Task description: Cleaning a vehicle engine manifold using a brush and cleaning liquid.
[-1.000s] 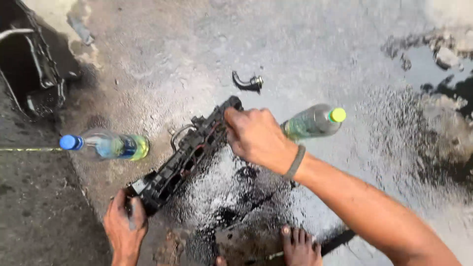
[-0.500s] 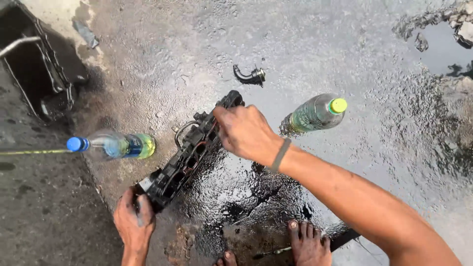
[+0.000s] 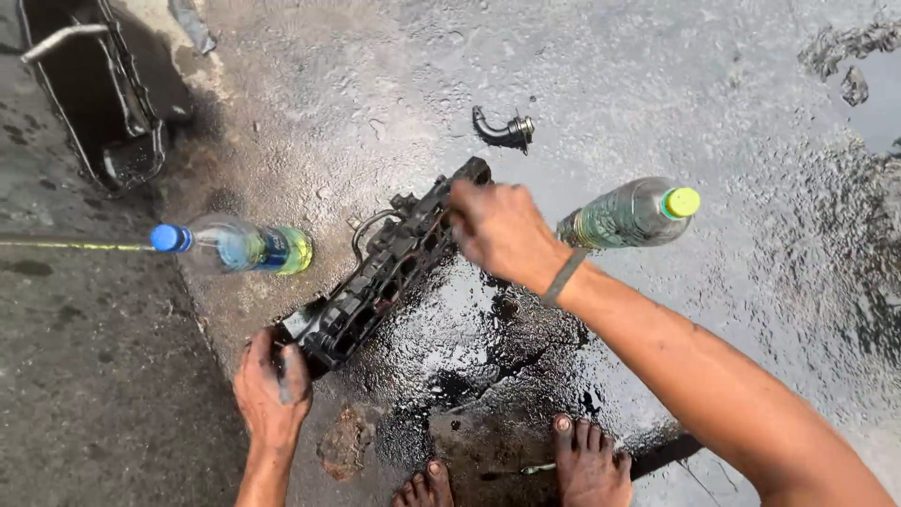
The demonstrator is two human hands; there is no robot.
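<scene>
Currently I clamp the black engine part: left hand at its 7 o'clock end, right hand at 1 o'clock.

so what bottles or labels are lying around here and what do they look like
Plastic bottle: on its side on the concrete, left of the black engine part; clear, blue cap, blue and yellow-green label.
Second plastic bottle: on its side just behind the right hand; clear greenish, yellow-green cap, no label that I can make out.
No signs or screens in view.
</scene>
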